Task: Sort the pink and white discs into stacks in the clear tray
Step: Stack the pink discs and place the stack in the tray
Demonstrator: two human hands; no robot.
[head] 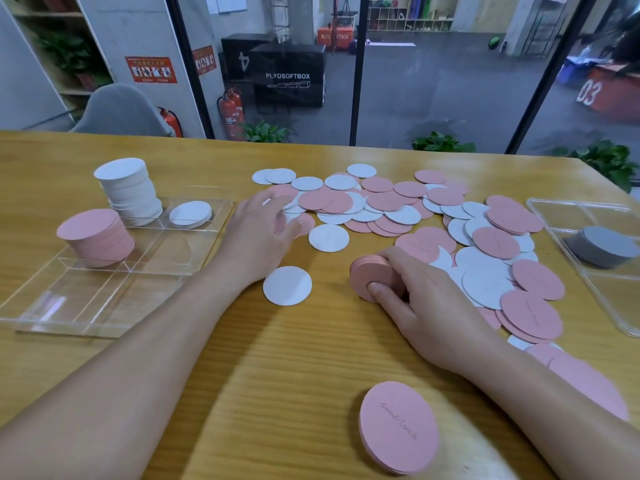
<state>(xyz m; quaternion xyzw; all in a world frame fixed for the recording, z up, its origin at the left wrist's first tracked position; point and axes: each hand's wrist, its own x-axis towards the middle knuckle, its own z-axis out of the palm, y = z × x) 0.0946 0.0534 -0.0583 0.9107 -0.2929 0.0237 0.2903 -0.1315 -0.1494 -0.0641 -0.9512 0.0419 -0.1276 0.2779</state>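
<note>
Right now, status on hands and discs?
Right hand gripping small pink stack. Left hand reaching into loose pile. Clear tray part-filled, path unobstructed.

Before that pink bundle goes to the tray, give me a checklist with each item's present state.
1. Right hand grips the bundle of pink discs on edge: ok.
2. Bundle is all pink: only pink edges show, far side hidden: cannot tell.
3. Pink stack in the clear tray stands upright, ready for more: ok.
4. Tall white stack is straight: leans slightly: not ok.
5. Left hand is out of the way: it reaches over the loose pile, between bundle and tray: not ok.
6. Wooden table between bundle and tray is bare: one white disc lies there: not ok.
</note>
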